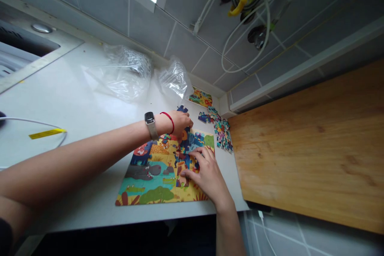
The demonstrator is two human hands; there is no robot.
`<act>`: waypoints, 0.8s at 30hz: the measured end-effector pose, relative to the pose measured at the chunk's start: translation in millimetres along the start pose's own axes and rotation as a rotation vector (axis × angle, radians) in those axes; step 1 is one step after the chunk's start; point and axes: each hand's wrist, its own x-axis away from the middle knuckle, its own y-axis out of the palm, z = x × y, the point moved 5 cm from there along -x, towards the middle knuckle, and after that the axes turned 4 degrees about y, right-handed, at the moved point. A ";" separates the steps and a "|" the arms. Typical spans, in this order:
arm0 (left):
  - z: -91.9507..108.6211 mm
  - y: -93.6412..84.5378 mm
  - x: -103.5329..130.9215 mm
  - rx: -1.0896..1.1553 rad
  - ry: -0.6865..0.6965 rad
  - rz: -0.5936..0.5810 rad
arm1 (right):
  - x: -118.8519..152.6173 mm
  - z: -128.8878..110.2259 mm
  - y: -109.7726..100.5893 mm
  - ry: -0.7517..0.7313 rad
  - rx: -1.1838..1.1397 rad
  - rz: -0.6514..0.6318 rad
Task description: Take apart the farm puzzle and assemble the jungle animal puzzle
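Note:
On the white counter lies a partly assembled animal jigsaw puzzle (144,180), showing a hippo, crocodiles and a leopard. My left hand (179,123) reaches across its upper part, fingers curled down; whatever they grip is hidden beneath them. A dark blue puzzle piece (182,109) shows just behind that hand. My right hand (207,170) rests over the puzzle's right half, thumb and fingers apart, fingertips touching the pieces there. To the right, loose puzzle pieces (223,135) are heaped at the counter's edge. A small picture card (200,97) lies behind them.
Crumpled clear plastic bags (129,74) sit along the tiled wall. A wooden board (306,144) borders the counter on the right. At far left are a sink (64,44) and a white cable (33,119) with a yellow tag. Hoses and cables hang on the wall.

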 end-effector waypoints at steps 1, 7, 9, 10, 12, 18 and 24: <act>-0.2 0.2 -0.5 0.009 0.009 0.007 | -1.6 1.1 -0.1 0.006 -0.018 -0.004; -2.3 3.8 -4.0 0.043 0.045 0.034 | -5.6 4.8 0.0 0.031 -0.061 -0.015; -2.4 4.8 -4.4 0.038 0.050 0.039 | -5.7 4.9 0.0 0.037 -0.055 -0.016; -2.4 5.1 -4.6 0.032 0.051 0.042 | -5.6 5.0 0.1 0.037 -0.053 -0.012; -2.4 5.6 -4.8 0.026 0.057 0.051 | -4.5 5.0 0.4 0.032 -0.054 0.006; -4.4 8.6 -7.3 0.041 0.077 0.031 | 4.4 4.2 6.8 -0.028 -0.015 0.033; -8.0 11.0 -9.5 0.054 0.066 0.047 | 10.1 -0.3 7.6 -0.086 0.070 -0.002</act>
